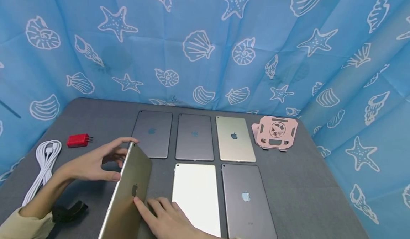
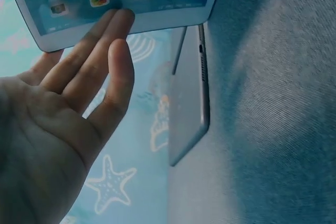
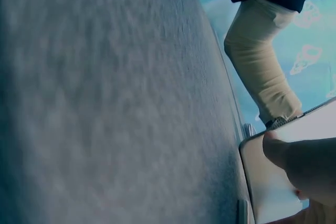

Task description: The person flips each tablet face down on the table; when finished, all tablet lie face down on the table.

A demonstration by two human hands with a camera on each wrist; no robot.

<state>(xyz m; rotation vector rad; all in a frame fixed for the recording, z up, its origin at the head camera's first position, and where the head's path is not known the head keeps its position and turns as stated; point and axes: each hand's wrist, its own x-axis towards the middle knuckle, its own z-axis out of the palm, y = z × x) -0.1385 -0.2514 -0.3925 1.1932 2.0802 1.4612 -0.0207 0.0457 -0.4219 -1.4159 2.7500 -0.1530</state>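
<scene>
A gold tablet (image 1: pixel 129 192) stands on its edge at the front left, its apple-logo back facing right. My left hand (image 1: pixel 96 160) holds it by the far edge, with the index finger over the top corner and the thumb at the side edge. In the left wrist view, other fingers of that hand lie against the lit screen (image 2: pixel 173 9), which displays app icons. My right hand (image 1: pixel 166 217) touches the tablet's back just below the logo with an extended index finger, its other fingers loosely bent. In the right wrist view the right thumb (image 3: pixel 275 150) overlaps the tablet's back.
Two dark tablets (image 1: pixel 152 134) (image 1: pixel 194 137) and a gold one (image 1: pixel 235 139) lie face down in the back row. Nearer are a pale tablet (image 1: pixel 196 196) and a grey one (image 1: pixel 248 200). A pink stand (image 1: pixel 277 132), red plug adapter (image 1: pixel 78 140) and white cable (image 1: pixel 47 160) flank them.
</scene>
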